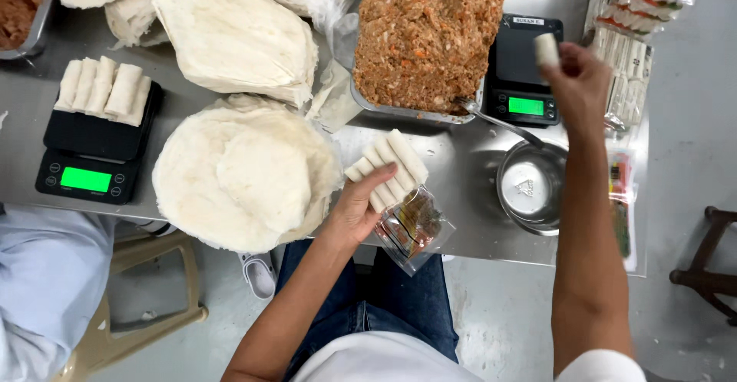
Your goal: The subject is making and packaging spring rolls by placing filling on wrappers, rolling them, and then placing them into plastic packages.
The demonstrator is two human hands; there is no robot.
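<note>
steel table (461, 190): clear printed bag (413, 227) beneath left hand (355, 211).

A steel table (468, 190) carries two black scales (92, 155) (524, 71) at its left and far right, wrapper stacks (246, 171), a filling tray (426, 33) at the far edge, and a metal bowl (531, 188) near the front right corner.
</note>
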